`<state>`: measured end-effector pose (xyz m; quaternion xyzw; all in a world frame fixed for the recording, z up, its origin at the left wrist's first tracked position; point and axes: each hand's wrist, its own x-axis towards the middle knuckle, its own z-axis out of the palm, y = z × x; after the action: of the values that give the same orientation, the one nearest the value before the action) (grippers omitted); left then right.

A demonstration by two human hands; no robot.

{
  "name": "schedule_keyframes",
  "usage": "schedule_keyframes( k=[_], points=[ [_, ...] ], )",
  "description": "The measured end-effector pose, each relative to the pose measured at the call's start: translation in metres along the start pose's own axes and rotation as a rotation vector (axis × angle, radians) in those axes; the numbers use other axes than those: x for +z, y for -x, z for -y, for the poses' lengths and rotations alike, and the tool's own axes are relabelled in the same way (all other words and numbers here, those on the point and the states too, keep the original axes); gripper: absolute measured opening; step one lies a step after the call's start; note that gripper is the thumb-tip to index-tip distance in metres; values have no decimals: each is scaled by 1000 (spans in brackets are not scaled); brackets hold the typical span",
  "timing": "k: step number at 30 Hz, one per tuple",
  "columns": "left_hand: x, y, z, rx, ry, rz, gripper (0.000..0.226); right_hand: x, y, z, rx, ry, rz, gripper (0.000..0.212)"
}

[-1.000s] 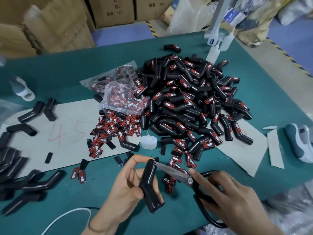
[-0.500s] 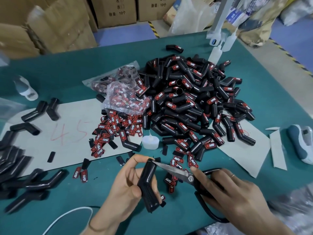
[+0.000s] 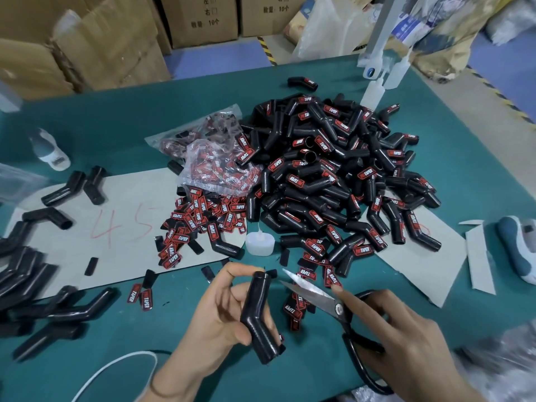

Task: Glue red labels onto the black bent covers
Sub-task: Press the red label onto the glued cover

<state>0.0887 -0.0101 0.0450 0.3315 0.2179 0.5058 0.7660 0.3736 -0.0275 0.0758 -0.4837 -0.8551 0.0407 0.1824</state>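
My left hand [image 3: 223, 317] grips a plain black bent cover [image 3: 256, 314] upright near the table's front edge. To its right, my right hand [image 3: 406, 338] holds black-handled scissors [image 3: 324, 298] with the blades slightly apart, tips pointing at the cover's top end but not touching it. A big pile of labelled black covers [image 3: 333, 175] fills the table's middle. Loose red labels [image 3: 200, 221] lie in a heap left of the pile. A small white glue bottle [image 3: 260, 242] stands between the labels and the pile. Unlabelled covers [image 3: 26, 274] lie at the left.
A clear bag of labels [image 3: 214, 158] lies behind the loose heap. A cardboard sheet [image 3: 121, 224] marked 45 covers the left of the green table [image 3: 116, 126]. Cardboard boxes [image 3: 87, 44] stand behind; a white cable [image 3: 116, 369] curves at the front edge.
The scissor tips have drawn back a little to the right, off the cover's top end. My left hand has kept the cover in about the same place.
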Motion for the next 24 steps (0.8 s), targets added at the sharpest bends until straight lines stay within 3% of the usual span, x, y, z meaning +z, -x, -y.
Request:
schedule_keyframes(
  k=[5,12,15,24],
  points=[
    [-1,2,1,-17,-70,-24,63,9,4,-1,-52,57,-50,52],
    [-5,7,3,19,-413,-148,73,6,15,-15,78,151,-88,50],
    [-7,10,2,26,-484,-153,74,6,20,-14,21,173,-93,46],
    [-9,10,4,-59,-350,-32,78,4,4,-4,-123,191,-134,37]
  ],
)
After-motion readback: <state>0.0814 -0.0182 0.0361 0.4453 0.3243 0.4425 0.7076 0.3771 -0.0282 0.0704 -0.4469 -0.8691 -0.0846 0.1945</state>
